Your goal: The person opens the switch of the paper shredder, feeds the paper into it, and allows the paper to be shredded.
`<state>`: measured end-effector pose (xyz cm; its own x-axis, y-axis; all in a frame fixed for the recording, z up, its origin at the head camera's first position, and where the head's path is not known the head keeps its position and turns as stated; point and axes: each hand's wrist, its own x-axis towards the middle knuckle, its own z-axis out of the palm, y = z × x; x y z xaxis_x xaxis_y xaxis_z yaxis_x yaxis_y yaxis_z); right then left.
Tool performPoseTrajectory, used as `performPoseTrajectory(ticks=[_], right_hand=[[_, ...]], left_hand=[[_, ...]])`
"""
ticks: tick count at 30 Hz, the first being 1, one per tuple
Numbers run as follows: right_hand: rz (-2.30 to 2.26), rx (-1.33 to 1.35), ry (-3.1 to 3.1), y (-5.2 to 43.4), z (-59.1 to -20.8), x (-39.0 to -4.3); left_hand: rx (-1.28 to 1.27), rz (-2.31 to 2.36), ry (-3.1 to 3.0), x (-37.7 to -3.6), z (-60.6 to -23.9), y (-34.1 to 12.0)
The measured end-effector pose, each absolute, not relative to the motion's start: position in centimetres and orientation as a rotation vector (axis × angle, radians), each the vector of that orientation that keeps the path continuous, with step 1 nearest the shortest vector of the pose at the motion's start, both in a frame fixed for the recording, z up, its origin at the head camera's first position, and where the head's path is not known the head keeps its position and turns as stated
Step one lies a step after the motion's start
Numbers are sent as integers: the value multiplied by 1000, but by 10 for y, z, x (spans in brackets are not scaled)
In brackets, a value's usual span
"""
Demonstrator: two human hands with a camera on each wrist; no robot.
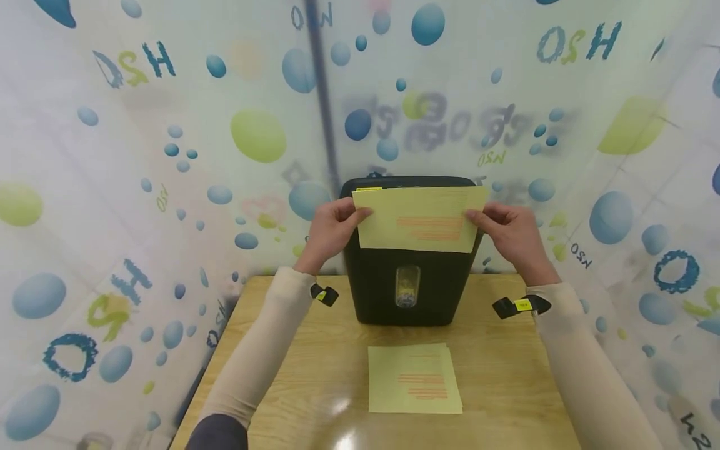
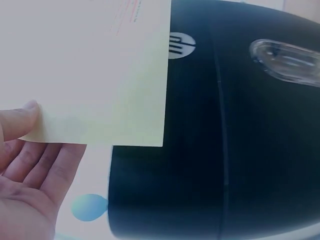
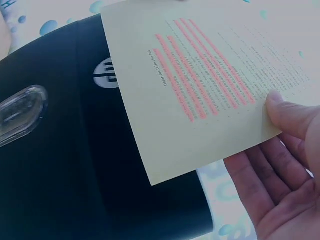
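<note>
A pale yellow sheet (image 1: 420,219) with red-marked text is held level in front of the top of a black paper shredder (image 1: 405,287). My left hand (image 1: 332,228) pinches its left edge, thumb on the sheet (image 2: 100,75). My right hand (image 1: 509,231) pinches its right edge, thumb over the printed sheet (image 3: 200,95). The shredder (image 2: 225,140) shows a round logo and a clear window (image 3: 20,112) in both wrist views. A small stack of yellow sheets (image 1: 413,378) lies on the wooden table (image 1: 315,369) in front of the shredder.
A plastic curtain (image 1: 140,187) printed with blue and green bubbles surrounds the table on three sides. A dark pole (image 1: 323,94) stands behind it. The table's left edge (image 1: 208,375) drops off near my left forearm.
</note>
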<state>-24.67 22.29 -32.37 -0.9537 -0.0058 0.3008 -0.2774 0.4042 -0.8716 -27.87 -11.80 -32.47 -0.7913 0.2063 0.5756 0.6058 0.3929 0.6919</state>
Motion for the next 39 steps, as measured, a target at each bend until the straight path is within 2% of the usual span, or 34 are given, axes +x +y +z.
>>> performPoseTrajectory(ticks=[11,20,39], right_hand=[[1482,281,-2343,216,-292,-263],[1594,325,-2256,214,-276,-276],[1572,284,-2291,217,-278,-304]], left_hand=[[-648,-1468,-2271,-293,-293,-119],[-659,-1450,-2247,-306,-274,-118],[-647,-1433,-2315,-333,-273,-112]])
